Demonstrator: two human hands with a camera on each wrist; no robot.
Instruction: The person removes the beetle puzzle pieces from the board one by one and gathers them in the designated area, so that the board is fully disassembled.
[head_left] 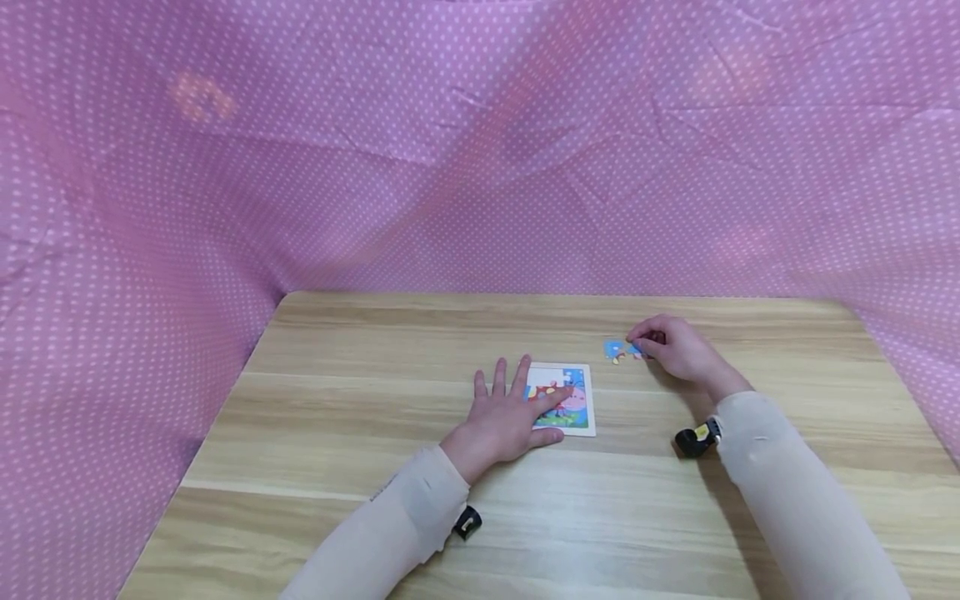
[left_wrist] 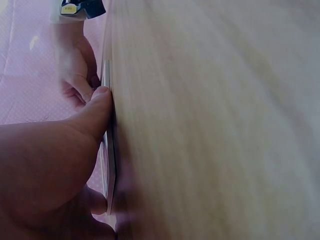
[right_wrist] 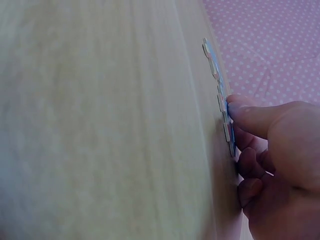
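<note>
A white-framed jigsaw puzzle (head_left: 577, 416) with a pink cartoon character lies on the table, its upper part showing bare white. My left hand (head_left: 501, 423) spreads over its left side, fingers extended, covering part of the picture; in the left wrist view the thumb (left_wrist: 103, 94) rests at the puzzle's edge. Up and to the right lie loose blue puzzle pieces (head_left: 615, 350), flat on the wood. At their right end my right hand (head_left: 678, 350) pinches a puzzle piece (right_wrist: 229, 131) between thumb and fingers, the other fingers curled under; the fingertips partly hide it.
The wood-grain table (head_left: 337, 417) reaches to a pink polka-dot cloth (head_left: 480, 208) hanging behind and at both sides. Each wrist carries a small black camera, the right one (head_left: 696, 439) close over the table.
</note>
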